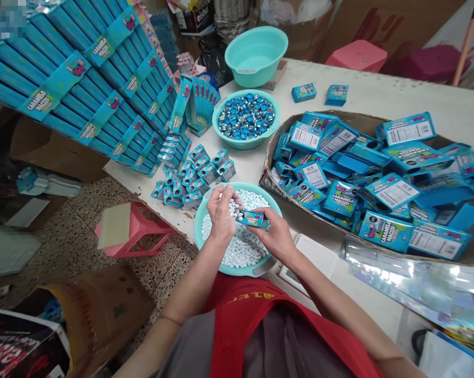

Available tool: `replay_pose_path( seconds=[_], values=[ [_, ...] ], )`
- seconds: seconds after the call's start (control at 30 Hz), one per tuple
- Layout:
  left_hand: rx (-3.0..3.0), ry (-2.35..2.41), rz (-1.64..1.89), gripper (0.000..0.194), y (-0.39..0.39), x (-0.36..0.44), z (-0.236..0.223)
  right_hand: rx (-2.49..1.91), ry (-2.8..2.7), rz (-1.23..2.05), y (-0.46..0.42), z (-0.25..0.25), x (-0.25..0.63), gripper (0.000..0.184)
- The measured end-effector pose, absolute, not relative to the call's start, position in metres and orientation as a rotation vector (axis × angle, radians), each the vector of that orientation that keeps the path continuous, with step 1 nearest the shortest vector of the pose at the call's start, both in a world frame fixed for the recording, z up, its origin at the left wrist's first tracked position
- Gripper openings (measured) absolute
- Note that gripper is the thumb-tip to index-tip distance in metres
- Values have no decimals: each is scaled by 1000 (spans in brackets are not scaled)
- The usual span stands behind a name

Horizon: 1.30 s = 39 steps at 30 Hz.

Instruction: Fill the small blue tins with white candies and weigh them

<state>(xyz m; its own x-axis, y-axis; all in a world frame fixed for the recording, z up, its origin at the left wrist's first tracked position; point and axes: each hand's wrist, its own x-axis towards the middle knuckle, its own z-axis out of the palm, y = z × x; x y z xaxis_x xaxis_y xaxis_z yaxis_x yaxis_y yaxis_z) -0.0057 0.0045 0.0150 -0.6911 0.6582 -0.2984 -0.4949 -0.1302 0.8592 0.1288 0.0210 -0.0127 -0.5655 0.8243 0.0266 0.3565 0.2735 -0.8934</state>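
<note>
My right hand (275,233) grips a small blue candy box (249,217), tilted sideways over a turquoise basin (199,226). White candies (242,251) fill much of that basin. My left hand (222,212) is curled around some white candies, held against the left end of the box. A few of these candies show between the fingers and at the box's opening. Just behind the basin stand several small blue boxes (208,172) in rows, with round holes in their faces. To the right, a cardboard carton (266,178) is heaped with more blue boxes (341,198).
A second turquoise basin (217,134) holds blue and silver caps (246,116). Behind it rests another turquoise basin (256,50). Stacked blue display packs (83,89) rise at the left. A white scale (313,257) lies right of the candies, and a pink stool (136,233) stands left.
</note>
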Motion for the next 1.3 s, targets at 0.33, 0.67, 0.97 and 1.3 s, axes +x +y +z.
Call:
replay_pose_path(
  seconds=[0.33, 0.67, 0.97, 1.3],
  values=[
    [314, 1460, 1977, 33, 0, -4, 20, -1023, -2075, 1181, 17, 5, 127, 26],
    [193, 1447, 1956, 35, 8, -4, -1, -1082, -2143, 1150, 17, -3, 124, 25],
    [234, 1434, 1973, 33, 9, -3, 5, -1080, -2099, 1159, 16, 0, 126, 23],
    [300, 1414, 1876, 32, 5, 3, 7, -1101, -2009, 1249, 17, -11, 127, 26]
  ],
)
